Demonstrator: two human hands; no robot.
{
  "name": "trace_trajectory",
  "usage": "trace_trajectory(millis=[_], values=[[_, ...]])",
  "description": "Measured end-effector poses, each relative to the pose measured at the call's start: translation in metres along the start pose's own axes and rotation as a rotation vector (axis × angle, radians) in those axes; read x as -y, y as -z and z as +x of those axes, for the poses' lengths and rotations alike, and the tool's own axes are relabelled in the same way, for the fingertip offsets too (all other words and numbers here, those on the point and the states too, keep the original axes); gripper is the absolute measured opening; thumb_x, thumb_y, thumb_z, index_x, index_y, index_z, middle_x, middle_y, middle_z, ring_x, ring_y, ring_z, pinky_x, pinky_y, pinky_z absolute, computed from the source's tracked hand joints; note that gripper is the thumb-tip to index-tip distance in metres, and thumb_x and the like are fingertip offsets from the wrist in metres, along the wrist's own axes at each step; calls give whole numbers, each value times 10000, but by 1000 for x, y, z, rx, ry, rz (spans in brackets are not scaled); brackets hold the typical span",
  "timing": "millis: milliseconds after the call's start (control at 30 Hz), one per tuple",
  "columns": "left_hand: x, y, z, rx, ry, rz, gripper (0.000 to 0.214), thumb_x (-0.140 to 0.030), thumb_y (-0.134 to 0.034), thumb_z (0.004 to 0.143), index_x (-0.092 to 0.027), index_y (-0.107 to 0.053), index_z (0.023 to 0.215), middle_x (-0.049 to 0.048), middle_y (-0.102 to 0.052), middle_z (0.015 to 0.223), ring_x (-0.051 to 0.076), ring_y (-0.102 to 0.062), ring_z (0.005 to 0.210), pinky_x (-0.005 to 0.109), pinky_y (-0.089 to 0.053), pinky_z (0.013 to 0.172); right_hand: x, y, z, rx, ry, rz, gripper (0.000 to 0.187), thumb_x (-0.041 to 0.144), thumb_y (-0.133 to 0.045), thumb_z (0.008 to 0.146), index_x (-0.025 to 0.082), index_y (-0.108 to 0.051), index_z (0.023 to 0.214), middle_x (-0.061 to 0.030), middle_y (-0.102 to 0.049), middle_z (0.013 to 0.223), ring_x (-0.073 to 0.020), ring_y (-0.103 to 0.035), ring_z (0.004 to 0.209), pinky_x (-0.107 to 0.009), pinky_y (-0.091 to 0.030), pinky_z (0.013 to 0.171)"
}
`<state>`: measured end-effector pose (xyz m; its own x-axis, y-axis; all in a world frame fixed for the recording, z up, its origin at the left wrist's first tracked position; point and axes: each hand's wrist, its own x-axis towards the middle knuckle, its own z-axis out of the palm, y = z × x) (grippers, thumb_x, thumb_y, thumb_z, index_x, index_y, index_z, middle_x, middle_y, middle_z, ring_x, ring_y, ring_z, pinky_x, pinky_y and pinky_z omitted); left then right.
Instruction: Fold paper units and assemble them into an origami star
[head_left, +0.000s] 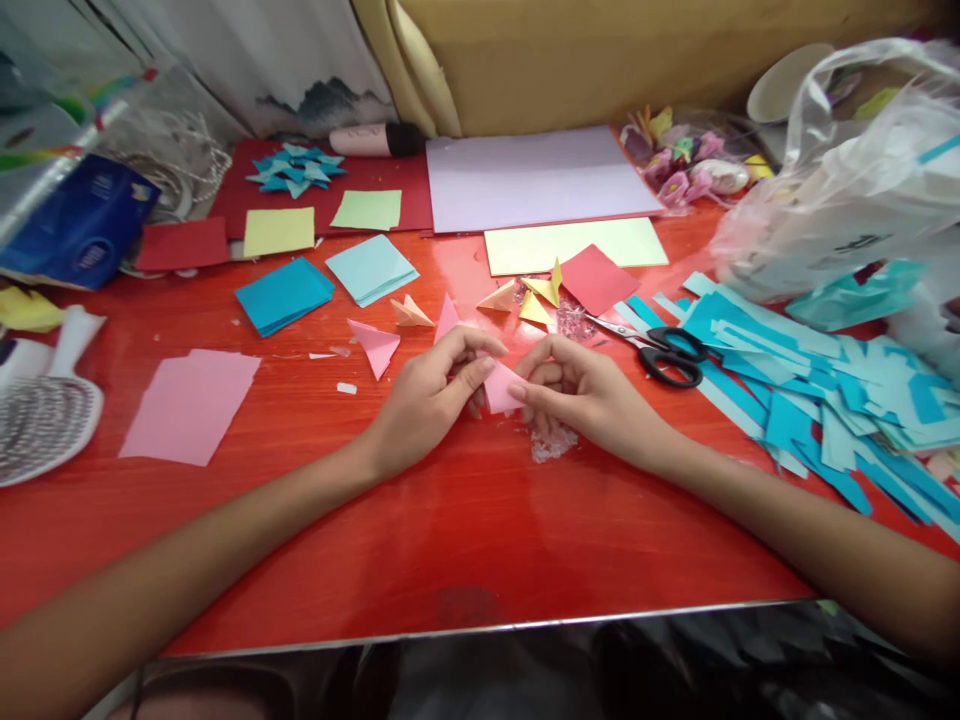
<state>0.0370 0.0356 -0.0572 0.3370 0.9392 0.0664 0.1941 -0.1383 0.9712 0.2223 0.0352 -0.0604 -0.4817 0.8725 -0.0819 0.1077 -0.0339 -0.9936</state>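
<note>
Between both hands, just above the red table (420,560), is a small folded piece of pink paper (501,388). My left hand (439,390) pinches its left side between thumb and fingers. On the right side, my right hand (585,395) grips it with thumb and forefinger, the other fingers curled beneath. Right behind the hands stand folded pink paper pieces (375,347), a peach folded piece (412,312) and yellow folded pieces (546,290). A stack of pink paper sheets (191,408) lies to the left.
Black-handled scissors (671,357) lie right of my right hand, beside a heap of blue paper strips (817,390). Blue paper squares (285,296) and a lilac sheet (536,180) lie further back. A white hairbrush (49,410) is at left, a plastic bag (847,190) at right.
</note>
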Motion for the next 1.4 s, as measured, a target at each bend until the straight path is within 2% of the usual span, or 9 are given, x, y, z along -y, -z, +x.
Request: trace_trajectory(millis=[100,200,367,533,667,800,933,1100,1400], values=[[0,-1,0,-18,-15,-42,178,-264,-519,869,-209,-501,1038,-46,-473,666,75,-515,580,174,-443,536,1,1,-2,37,-10,-37,211,373,-569,852,184,-498,795,20,-604,588,-82,-551,451,-186,-428,415],[0,-1,0,26,3,-65,360,-261,-562,839,-222,-460,1182,-31,-487,732,88,-523,636,191,-467,588,1,2,-1,7,14,25,197,377,-535,873,192,-495,820,10,-619,647,-98,-591,513,-207,-469,474],[2,2,-1,76,-32,59,429,-239,-485,881,-280,-453,1307,-28,-485,761,85,-503,660,209,-455,674,-1,2,0,14,48,-29,214,366,-515,886,185,-504,774,7,-591,687,-104,-603,606,-221,-481,561],[2,2,-2,102,-94,209,386,-257,-482,890,-269,-514,1274,-8,-547,790,99,-491,695,215,-424,680,2,1,2,-33,66,12,201,378,-594,832,183,-545,831,42,-536,600,-85,-532,524,-207,-445,508],[2,1,-2,73,-44,121,370,-303,-513,874,-235,-508,1238,-19,-505,719,97,-480,629,208,-422,602,2,1,1,-26,22,48,245,392,-593,829,176,-524,736,33,-554,553,-94,-545,474,-217,-446,467],[3,1,-1,50,-1,61,310,-333,-574,833,-203,-558,1114,-2,-549,797,101,-540,670,214,-457,633,0,2,2,-111,60,113,194,348,-551,867,170,-536,793,7,-622,594,-99,-596,516,-215,-482,515],[2,1,-1,24,-6,82,221,-323,-570,838,-197,-610,1015,-10,-580,772,90,-547,646,205,-456,623,-2,2,3,-128,96,139,124,305,-562,863,183,-546,877,9,-634,652,-108,-630,556,-213,-508,526],[1,1,0,12,9,23,181,-325,-580,834,-178,-618,932,-11,-607,757,78,-543,604,198,-459,609,-3,2,3,-184,128,155,211,332,-563,863,233,-542,1048,17,-631,723,-120,-648,616,-229,-542,564],[-1,0,-1,0,-44,68,134,-291,-614,815,-161,-611,851,-25,-603,694,69,-544,583,179,-444,584,0,-1,-1,-147,96,183,276,434,-448,910,223,-584,1024,-7,-647,692,-139,-660,669,-260,-549,626]])
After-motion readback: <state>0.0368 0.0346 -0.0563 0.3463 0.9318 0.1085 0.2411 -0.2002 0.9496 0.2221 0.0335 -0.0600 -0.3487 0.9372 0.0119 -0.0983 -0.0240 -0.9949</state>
